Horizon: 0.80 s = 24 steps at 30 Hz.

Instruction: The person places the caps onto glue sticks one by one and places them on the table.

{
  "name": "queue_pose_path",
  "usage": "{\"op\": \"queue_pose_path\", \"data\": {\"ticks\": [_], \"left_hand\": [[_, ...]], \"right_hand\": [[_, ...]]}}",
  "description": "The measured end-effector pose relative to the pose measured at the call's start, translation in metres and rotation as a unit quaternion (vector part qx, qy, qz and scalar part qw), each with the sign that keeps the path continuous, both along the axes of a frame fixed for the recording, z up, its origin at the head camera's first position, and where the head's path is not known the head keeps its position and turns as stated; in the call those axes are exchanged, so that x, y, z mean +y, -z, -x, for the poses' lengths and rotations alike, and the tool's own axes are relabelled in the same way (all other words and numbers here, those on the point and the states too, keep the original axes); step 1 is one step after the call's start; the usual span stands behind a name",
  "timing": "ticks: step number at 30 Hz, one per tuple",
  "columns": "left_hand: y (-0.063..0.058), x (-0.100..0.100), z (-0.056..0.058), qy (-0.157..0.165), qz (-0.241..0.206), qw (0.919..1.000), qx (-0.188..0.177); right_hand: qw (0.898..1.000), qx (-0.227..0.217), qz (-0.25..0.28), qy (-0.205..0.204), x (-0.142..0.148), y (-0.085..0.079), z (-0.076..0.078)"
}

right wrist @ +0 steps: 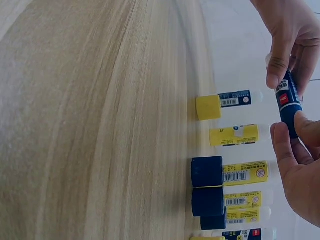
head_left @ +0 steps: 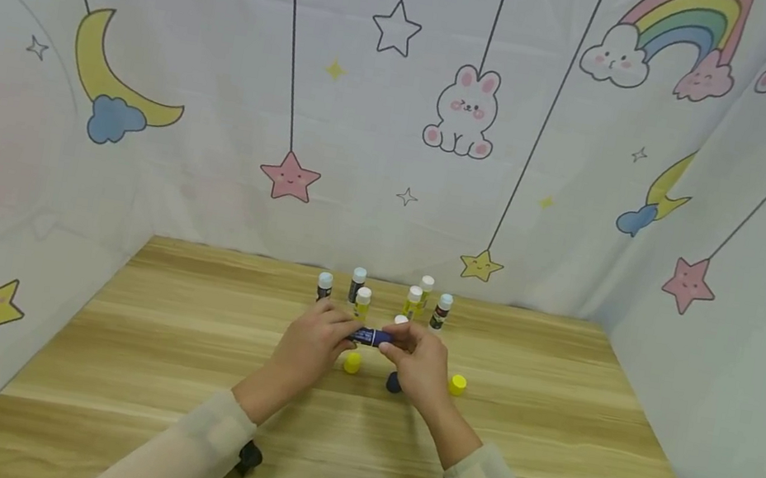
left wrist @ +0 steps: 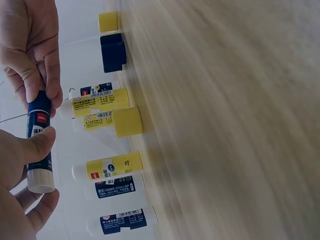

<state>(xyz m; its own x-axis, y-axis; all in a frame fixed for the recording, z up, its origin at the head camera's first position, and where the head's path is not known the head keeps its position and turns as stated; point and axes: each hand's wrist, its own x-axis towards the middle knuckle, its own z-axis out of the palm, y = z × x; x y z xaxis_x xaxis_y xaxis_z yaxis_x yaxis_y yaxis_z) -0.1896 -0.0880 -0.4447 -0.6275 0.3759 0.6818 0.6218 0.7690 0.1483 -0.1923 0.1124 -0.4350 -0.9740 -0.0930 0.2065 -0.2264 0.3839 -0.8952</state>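
A dark blue glue stick [head_left: 363, 335] with a white end is held level above the table between both hands. My left hand [head_left: 314, 341] grips its body towards the white end, which shows in the left wrist view. At the other end, the fingers and thumb of my right hand [head_left: 419, 362] pinch the blue cap [right wrist: 290, 120], which sits on the stick. Below the hands, a yellow cap [head_left: 352, 363] and a dark blue cap [head_left: 394, 383] lie on the table, the blue one partly covered by my right hand. Another yellow cap [head_left: 457, 384] lies to the right.
Several capless glue sticks stand upright behind the hands: yellow ones [head_left: 362, 303] and dark ones [head_left: 441, 313], all white-topped. More dark blue caps [right wrist: 207, 201] stand close together in the right wrist view. A patterned cloth [head_left: 372, 120] hangs behind the wooden table [head_left: 181, 374].
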Motion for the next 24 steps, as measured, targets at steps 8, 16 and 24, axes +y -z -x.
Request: {"op": "queue_pose_path", "data": {"ticks": [8,16,24], "left_hand": [[-0.002,0.0016,0.0008,-0.01,-0.003,0.9999,-0.009],[-0.0048,0.004,0.0011,-0.015,-0.007,0.9998,-0.013],[-0.0045,0.0031,0.0002,-0.007,-0.003,0.9999,-0.015]], "right_hand": [[1.0,0.0,0.007,0.005,-0.0001,-0.0004,0.0024],[1.0,0.011,-0.003,0.004,0.0004,-0.0038,0.0022],[1.0,0.005,0.012,0.012,-0.0012,-0.0044,-0.0002]]}}
